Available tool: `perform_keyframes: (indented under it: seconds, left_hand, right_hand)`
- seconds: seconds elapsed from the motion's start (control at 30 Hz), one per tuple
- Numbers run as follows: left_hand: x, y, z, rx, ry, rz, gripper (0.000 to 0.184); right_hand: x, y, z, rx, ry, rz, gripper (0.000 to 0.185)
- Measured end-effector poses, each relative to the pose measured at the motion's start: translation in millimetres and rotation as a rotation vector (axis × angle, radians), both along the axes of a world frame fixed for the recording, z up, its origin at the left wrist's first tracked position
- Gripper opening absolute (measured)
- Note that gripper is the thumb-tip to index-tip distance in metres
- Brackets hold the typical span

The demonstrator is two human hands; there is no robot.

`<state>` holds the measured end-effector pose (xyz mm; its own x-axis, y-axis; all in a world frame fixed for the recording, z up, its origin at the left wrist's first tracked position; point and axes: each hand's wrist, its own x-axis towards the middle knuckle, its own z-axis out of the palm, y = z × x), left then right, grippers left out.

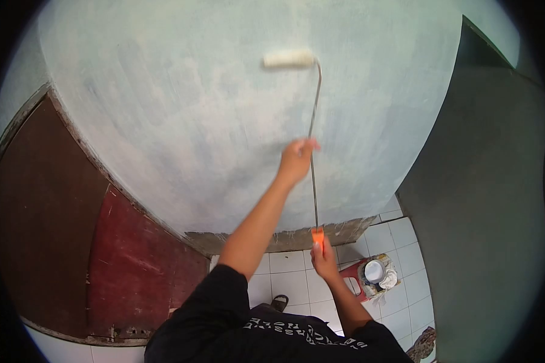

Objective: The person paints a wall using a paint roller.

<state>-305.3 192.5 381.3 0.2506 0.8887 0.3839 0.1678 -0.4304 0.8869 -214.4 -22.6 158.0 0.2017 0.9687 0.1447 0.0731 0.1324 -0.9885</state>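
A long paint roller (pixel 288 59) rests its white sleeve against the pale, patchily painted wall (pixel 163 121), or very near it; exact contact is hard to judge. My left hand (pixel 297 158) is closed around the middle of its thin metal rod (pixel 314 187), slightly blurred. Lower down, my right hand (pixel 324 260) grips the orange handle (pixel 318 236), whose bottom end is hidden by the fingers. The rod runs nearly upright between both hands and bends at the top into the sleeve.
On the white tiled floor, a red stool (pixel 352 283) bears a white paint container (pixel 375 271) and a crumpled whitish item (pixel 389 279). A brown and red door (pixel 133 260) stands left, a dark grey panel (pixel 484 181) right. A sandal (pixel 280 302) shows below.
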Motion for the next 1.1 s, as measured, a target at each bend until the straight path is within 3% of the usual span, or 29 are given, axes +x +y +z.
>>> perform_keyframes:
  seconds: [0.13,0.2,0.27,0.37,0.53,0.6,0.73,0.9,1.0,1.1]
  left_hand:
    - [-0.3,-48.5,-142.1,-0.141,0.101,0.048,0.028]
    - [-4.2,-71.4,-181.7,-0.338,0.209,0.006,0.032]
    - [-3.9,-80.2,-229.0,-0.294,0.247,0.007,0.035]
    - [1.4,-81.8,-247.6,-0.266,0.112,0.03,0.036]
    - [-1.8,-70.8,-203.4,-0.156,0.017,0.006,0.036]
    - [-2.4,-59.7,-167.1,-0.026,0.001,0.036,0.036]
    - [-0.5,-32.2,-62.4,0.131,0.017,0.139,0.03]
    - [3.2,7.3,85.6,0.33,-0.161,0.084,0.028]
    - [4.0,5.0,160.7,0.287,-0.153,0.057,0.033]
    - [2.9,-4.3,187.3,0.075,-0.193,-0.059,0.034]
  right_hand:
    - [-2.7,-73.0,-81.5,-0.169,-0.059,-0.005,0.039]
    - [-3.3,-107.6,-129.7,-0.272,-0.045,-0.02,0.044]
    - [-3.9,-134.2,-145.2,-0.369,-0.027,-0.011,0.046]
    - [-8.4,-138.8,-158.9,-0.318,-0.064,-0.064,0.045]
    - [-13.0,-124.0,-120.8,-0.303,-0.045,-0.056,0.046]
    - [-15.7,-100.8,-93.4,-0.25,-0.075,-0.077,0.037]
    - [-27.0,-46.4,-20.5,-0.083,-0.022,-0.053,0.043]
    - [-33.8,12.4,95.7,0.063,0.089,-0.01,0.039]
    - [-31.5,21.1,171.3,0.12,0.094,-0.021,0.038]
    - [-18.7,27.6,175.6,0.079,0.097,0.008,0.041]
